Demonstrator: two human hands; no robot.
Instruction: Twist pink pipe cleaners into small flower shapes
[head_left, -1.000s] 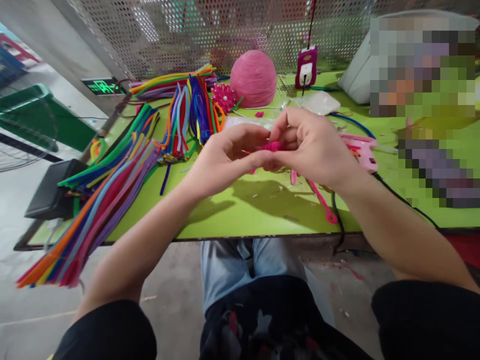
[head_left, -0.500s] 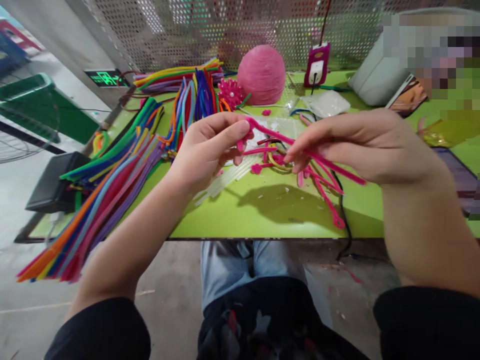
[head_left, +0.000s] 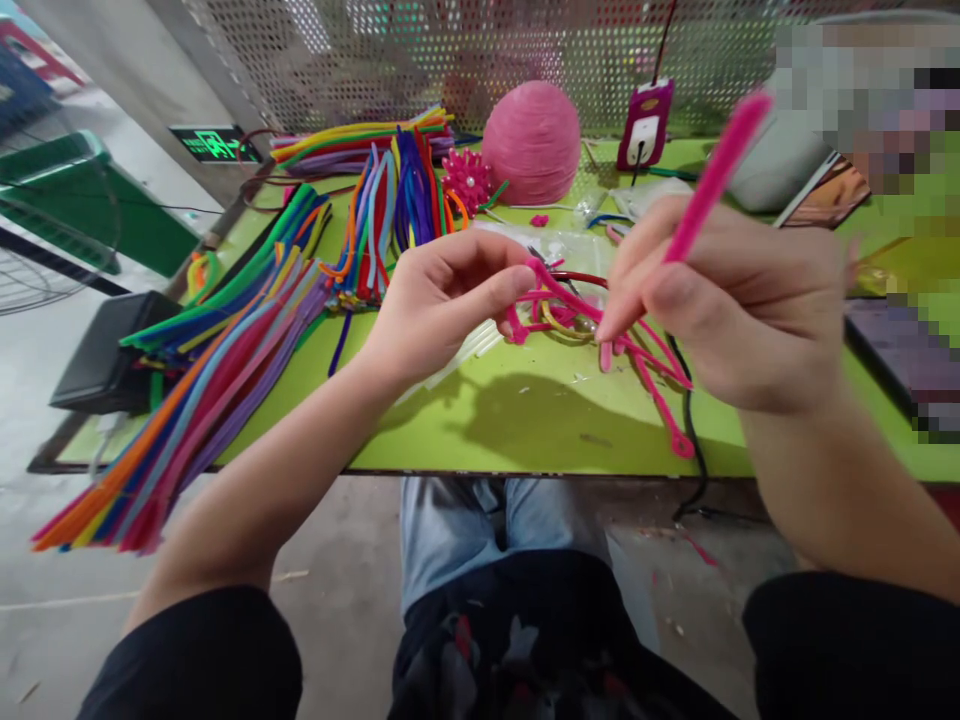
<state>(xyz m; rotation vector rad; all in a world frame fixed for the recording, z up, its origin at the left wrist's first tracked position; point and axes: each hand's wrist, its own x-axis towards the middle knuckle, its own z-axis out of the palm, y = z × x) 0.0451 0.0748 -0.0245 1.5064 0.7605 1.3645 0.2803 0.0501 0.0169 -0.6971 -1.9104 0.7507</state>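
Note:
A bright pink pipe cleaner (head_left: 716, 180) runs between my two hands above the green table. Its near end is pinched between the thumb and fingers of my left hand (head_left: 454, 300). My right hand (head_left: 739, 300) is closed around it further along, with the free end sticking up past the thumb. Below and between the hands lie pink pipe-cleaner pieces (head_left: 660, 400), some bent into loops, and clear glue sticks (head_left: 472, 350) partly hidden by my left hand. A pink flower (head_left: 466, 182) with a pearl centre sits behind them.
Bundles of coloured pipe cleaners (head_left: 225, 400) overhang the table's (head_left: 420, 440) left edge beside a black box (head_left: 112, 350). A pink ball (head_left: 532, 145) and a purple socket (head_left: 645, 125) stand at the back. A phone (head_left: 889, 350) lies right; a black cable (head_left: 694, 430) crosses the front edge.
My right hand has turned, so the pipe cleaner's free end now points up instead of down to the right. My left hand has shifted slightly right, still pinching the other end.

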